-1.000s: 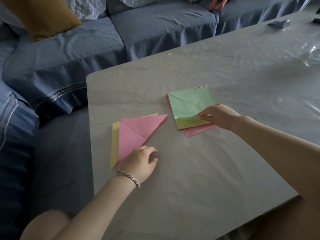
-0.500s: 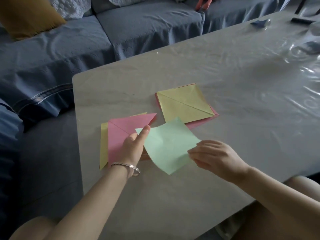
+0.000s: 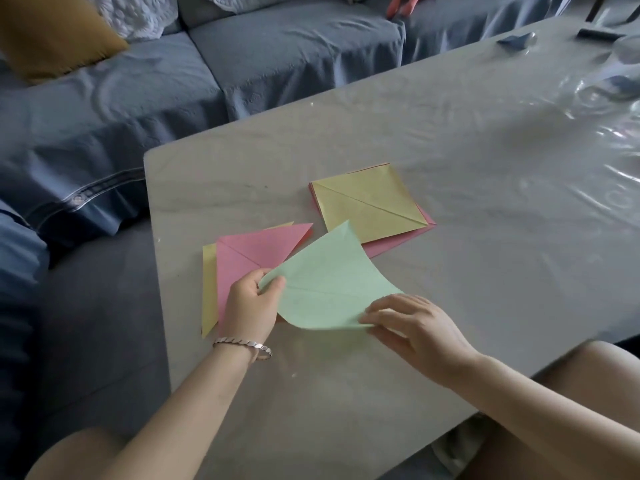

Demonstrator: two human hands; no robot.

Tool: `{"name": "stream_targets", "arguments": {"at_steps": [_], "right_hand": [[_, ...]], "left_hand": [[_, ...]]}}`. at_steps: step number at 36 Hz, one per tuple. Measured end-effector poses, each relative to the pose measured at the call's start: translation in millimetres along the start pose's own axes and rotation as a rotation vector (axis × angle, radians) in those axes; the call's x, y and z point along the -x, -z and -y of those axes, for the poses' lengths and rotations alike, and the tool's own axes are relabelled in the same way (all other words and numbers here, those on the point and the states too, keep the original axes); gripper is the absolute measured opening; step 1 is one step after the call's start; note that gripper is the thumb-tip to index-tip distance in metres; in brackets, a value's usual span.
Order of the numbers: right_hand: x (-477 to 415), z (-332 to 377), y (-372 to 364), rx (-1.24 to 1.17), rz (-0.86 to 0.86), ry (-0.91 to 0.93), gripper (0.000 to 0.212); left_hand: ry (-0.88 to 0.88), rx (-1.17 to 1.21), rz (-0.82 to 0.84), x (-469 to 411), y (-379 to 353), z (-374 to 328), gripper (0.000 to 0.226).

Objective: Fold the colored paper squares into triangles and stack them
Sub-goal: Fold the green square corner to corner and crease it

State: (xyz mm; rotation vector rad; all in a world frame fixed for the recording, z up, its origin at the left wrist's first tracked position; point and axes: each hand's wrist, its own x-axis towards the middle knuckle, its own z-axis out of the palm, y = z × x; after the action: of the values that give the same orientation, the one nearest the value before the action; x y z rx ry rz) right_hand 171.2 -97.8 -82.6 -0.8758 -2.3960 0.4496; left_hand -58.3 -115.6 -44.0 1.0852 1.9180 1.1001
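A light green paper square curves up off the table between my hands. My left hand pinches its left corner with thumb and fingers. My right hand grips its near right corner. Behind the green sheet lies the stack of folded triangles: a pink triangle on top of a yellow triangle. Farther right lies the pile of unfolded squares, a creased yellow square uppermost and a pink sheet sticking out under it.
The grey table has its left edge and rounded corner close to the triangles. A blue sofa with a mustard cushion runs behind it. Small dark objects and shiny clear plastic lie at the far right.
My right hand lifted the green square off the pile and brought it toward me. My left hand left the triangles and took its left corner. The sheet now bows upward between both hands.
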Motion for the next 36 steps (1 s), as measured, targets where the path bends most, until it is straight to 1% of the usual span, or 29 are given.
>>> {"name": "stream_targets", "arguments": {"at_steps": [2,3,4,6,7,8,10,12,13,15,16,18,20,22,23,25,27,29,31,33,34,36], "right_hand": [[-2.9,2.2,-0.4,-0.088,-0.051,-0.134,0.037],[-4.6,2.1,0.7,-0.151,-0.067,-0.222,0.036],[-7.2,2.2,3.1,-0.227,-0.074,-0.312,0.033],[-14.8,3.1,10.4,-0.355,-0.08,-0.461,0.02],[-18.9,2.9,14.4,-0.4,-0.077,-0.521,0.015],[-22.8,2.6,18.3,-0.429,-0.075,-0.563,0.015],[-26.1,-1.8,22.4,-0.465,-0.068,-0.598,0.018],[-27.4,-3.4,25.5,-0.548,-0.067,-0.606,0.031],[-27.8,-3.0,27.2,-0.611,-0.07,-0.61,0.032],[-28.4,0.1,30.3,-0.692,-0.081,-0.619,0.018],[-27.9,0.7,30.5,-0.695,-0.097,-0.628,0.013],[-25.9,1.7,29.4,-0.681,-0.128,-0.664,0.021],[-24.4,3.1,28.6,-0.678,-0.114,-0.674,0.019],[-24.4,5.5,29.0,-0.659,-0.106,-0.661,0.014],[-24.8,7.3,29.9,-0.652,-0.106,-0.654,0.011],[-26.7,11.7,32.0,-0.637,-0.097,-0.638,0.006],[-28.5,15.8,33.8,-0.618,-0.084,-0.623,0.013],[-29.9,19.0,35.4,-0.624,-0.095,-0.616,0.018],[-30.9,20.9,37.0,-0.601,-0.11,-0.618,0.014],[-30.8,21.5,36.3,-0.572,-0.137,-0.625,0.009],[-30.2,21.6,35.6,-0.566,-0.162,-0.632,0.011],[-30.1,23.7,34.9,-0.577,-0.204,-0.657,0.013]], "left_hand": [[0.02,0.04,-0.011,1.1,3.3,-1.4,0.025],[0.049,0.085,0.01,1.6,5.2,-2.4,0.024],[0.074,0.127,0.041,2.4,6.9,-3.6,0.022],[0.096,0.185,0.109,5.1,9.2,-5.9,0.016],[0.101,0.222,0.143,6.6,10.1,-6.2,0.015],[0.102,0.259,0.177,8.4,10.7,-6.4,0.015],[0.093,0.305,0.249,12.5,11.5,-5.7,0.015],[0.103,0.316,0.32,16.5,13.0,-3.4,0.017],[0.117,0.314,0.353,18.3,14.1,-2.2,0.017],[0.139,0.294,0.411,20.9,16.6,1.0,0.017],[0.141,0.258,0.436,21.8,17.9,2.7,0.015],[0.109,0.133,0.46,23.8,19.0,5.1,0.013],[0.008,-0.057,0.396,24.3,18.6,5.3,0.011],[-0.12,-0.168,0.304,26.1,16.6,-2.1,0.009],[-0.181,-0.174,0.283,27.4,14.9,-8.5,0.01],[-0.276,-0.161,0.283,29.2,10.1,-20.3,0.023],[-0.342,-0.175,0.285,30.2,3.7,-28.9,0.039],[-0.416,-0.226,0.227,29.6,-4.6,-32.8,0.041],[-0.438,-0.232,0.134,29.9,-12.8,-34.8,0.029],[-0.388,-0.182,0.072,30.8,-19.1,-36.5,0.016],[-0.365,-0.151,0.059,31.4,-21.6,-37.0,0.015],[-0.337,-0.112,0.05,33.6,-24.7,-37.8,0.02]]}}
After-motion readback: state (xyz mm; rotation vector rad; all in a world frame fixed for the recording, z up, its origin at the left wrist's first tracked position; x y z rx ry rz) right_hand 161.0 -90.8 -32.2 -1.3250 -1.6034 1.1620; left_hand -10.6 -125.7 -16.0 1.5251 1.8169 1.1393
